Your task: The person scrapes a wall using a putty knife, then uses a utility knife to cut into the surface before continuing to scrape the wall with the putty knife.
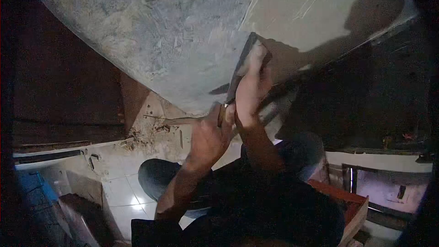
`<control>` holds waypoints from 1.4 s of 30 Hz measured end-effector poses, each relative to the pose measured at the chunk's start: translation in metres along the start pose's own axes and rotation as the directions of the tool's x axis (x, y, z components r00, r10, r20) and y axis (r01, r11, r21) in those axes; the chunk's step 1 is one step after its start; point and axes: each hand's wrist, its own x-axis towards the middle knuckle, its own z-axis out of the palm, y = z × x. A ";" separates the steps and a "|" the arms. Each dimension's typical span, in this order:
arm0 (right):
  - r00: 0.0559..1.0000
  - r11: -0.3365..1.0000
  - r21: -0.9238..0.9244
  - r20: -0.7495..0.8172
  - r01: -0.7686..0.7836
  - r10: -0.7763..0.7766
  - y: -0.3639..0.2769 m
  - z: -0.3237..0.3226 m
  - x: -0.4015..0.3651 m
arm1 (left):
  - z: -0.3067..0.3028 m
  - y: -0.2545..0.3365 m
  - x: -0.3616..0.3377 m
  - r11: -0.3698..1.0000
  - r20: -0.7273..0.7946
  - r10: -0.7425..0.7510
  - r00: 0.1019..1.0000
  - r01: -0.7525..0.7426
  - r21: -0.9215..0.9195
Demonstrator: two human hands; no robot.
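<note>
A wide putty knife (238, 75) lies against the plastered surface (183, 41), its dark blade edge slanting up to the right. My left hand (210, 135) is wrapped round its handle at the lower end of the blade. A thin, flat, stick-like piece (180, 120) juts out leftward beside this hand; its inner end is hidden. My right hand (251, 84) is pressed along the blade, fingers stretched toward its upper end. Around the blade the plaster is patchy grey and white on the left and smoother beige on the right, with raised ridges near the top.
Dark panels (68, 77) flank the plastered surface on both sides. Below it is a stained wall patch (155, 128) with crumbly debris. White floor tiles (121, 192) show at lower left, and a red-brown wooden box (338, 192) stands at lower right near my legs.
</note>
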 end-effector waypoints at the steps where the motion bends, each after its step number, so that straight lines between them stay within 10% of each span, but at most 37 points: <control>1: 1.000 1.000 0.003 0.001 -0.004 0.004 0.000 0.001 0.001 | -0.003 0.000 0.000 0.994 -0.012 0.074 0.997 -0.073 0.081; 6: 0.980 0.980 0.052 0.045 -0.194 0.192 -0.012 0.003 -0.004 | -0.005 0.003 0.001 0.999 -0.020 -0.031 0.999 0.031 0.030; 23: 0.999 0.992 0.121 -0.009 -0.033 0.034 0.000 0.002 0.008 | 0.008 0.004 0.004 0.991 -0.058 0.051 0.997 -0.044 0.125; 26: 0.972 0.973 0.008 0.063 -0.229 0.228 0.000 -0.003 0.002 | -0.001 0.007 0.000 0.994 -0.003 -0.097 0.995 0.097 0.058; 42: 0.997 0.992 0.106 0.046 -0.071 0.067 0.007 -0.005 0.002 | -0.004 0.017 0.001 0.994 -0.007 -0.075 0.997 0.075 0.082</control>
